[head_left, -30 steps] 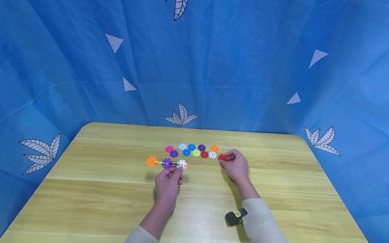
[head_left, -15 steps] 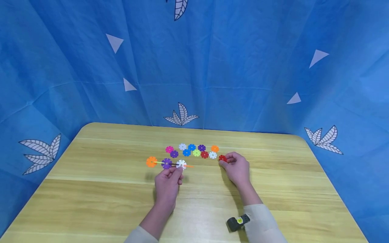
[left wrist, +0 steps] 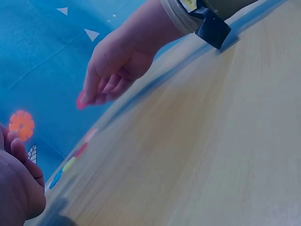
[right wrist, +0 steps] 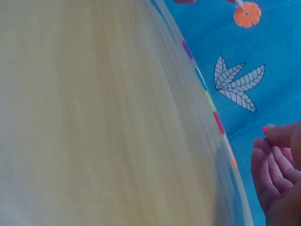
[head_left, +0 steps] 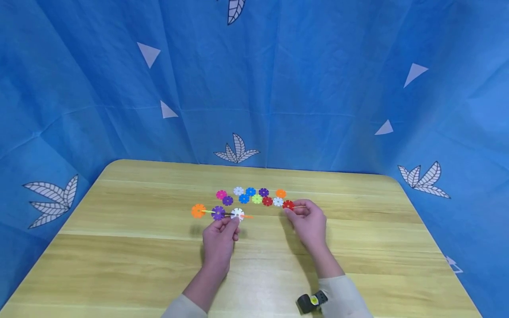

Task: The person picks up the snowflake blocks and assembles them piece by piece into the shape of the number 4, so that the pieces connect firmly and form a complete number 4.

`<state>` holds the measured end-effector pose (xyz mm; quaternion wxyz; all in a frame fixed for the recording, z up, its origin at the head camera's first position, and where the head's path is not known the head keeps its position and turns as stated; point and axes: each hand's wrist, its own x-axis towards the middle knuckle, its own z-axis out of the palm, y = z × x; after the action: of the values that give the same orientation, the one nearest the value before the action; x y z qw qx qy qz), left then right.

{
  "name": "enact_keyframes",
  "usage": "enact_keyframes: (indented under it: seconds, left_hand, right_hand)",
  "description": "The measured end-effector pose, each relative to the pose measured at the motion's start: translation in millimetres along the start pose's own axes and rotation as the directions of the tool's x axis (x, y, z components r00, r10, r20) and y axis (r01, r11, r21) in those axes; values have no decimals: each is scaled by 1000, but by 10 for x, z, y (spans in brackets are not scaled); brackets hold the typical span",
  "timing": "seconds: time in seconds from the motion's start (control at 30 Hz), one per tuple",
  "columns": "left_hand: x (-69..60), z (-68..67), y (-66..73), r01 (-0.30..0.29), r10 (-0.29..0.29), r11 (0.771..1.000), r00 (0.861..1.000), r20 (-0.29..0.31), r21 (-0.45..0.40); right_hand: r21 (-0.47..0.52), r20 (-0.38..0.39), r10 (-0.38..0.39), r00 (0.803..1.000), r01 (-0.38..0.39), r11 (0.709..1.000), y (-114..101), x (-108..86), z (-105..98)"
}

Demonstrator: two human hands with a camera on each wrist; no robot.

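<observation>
Head view: above a wooden surface [head_left: 139, 265], the left hand [head_left: 220, 240] pinches a white disc [head_left: 237, 215] at its lower edge between thumb and fingers. The disc belongs to a joined chain that runs leftward through a purple disc [head_left: 218, 213] to an orange disc [head_left: 199, 211]; an orange piece [head_left: 248, 217], seen edge-on, projects to its right. The right hand [head_left: 310, 223] pinches a red disc [head_left: 288, 205], just right of the loose discs [head_left: 257, 199], which lie in two uneven rows beyond the chain. A black device [head_left: 310, 302] sits at the right wrist; a blue curtain [head_left: 254, 88] hangs behind.

Left wrist view: the right hand holds the red disc above the surface. At lower left, the orange disc appears beside the left hand, whose grip cannot be told here.

Right wrist view: the right thumb and forefinger pinch the disc, of which only a small edge shows; the loose discs appear edge-on.
</observation>
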<state>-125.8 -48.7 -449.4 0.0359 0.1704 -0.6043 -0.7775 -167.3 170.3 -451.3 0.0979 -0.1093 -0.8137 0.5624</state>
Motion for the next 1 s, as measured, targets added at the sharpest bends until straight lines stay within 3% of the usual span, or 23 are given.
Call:
enact_keyframes:
  seconds: [0.17, 0.37, 0.73, 1.0]
  left_hand:
    - [-9, 3, 17, 13, -13, 1000, 1000, -4, -4]
    - [-8, 10, 15, 10, -10, 1000, 1000, -4, -8]
    - [-24, 23, 33, 2, -2, 1000, 1000, -4, -24]
    - [-36, 19, 31, -5, 5, 1000, 1000, 8, -18]
  right_hand:
    - [125, 96, 13, 995, -25, 992, -70, -81, 36]
    - [211, 151, 14, 989, -46, 976, -155, -197, 89]
    - [292, 236, 10, 972, -80, 953, -267, -360, 155]
    - [294, 292, -29, 956, -61, 954, -307, -429, 207]
